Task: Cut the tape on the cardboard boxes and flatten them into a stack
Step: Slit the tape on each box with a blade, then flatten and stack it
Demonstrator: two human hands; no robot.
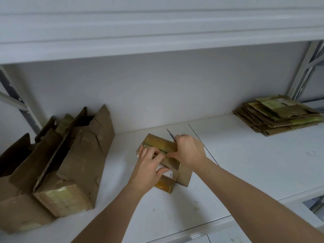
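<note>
A small taped cardboard box (162,145) lies on the white shelf (245,163) in the middle. My left hand (149,165) presses down on its top, fingers curled over the tape seam and thumb by a white label. My right hand (189,149) grips a thin blade (171,135), whose dark tip sticks out above the fist, while its thumb rests on the seam. A flattened stack of cardboard (278,114) sits at the far right of the shelf.
Several opened, torn cardboard boxes (57,163) stand crowded at the left. A shelf board (157,32) hangs overhead, and metal uprights frame both sides. The shelf's front edge (219,223) runs close below my forearms.
</note>
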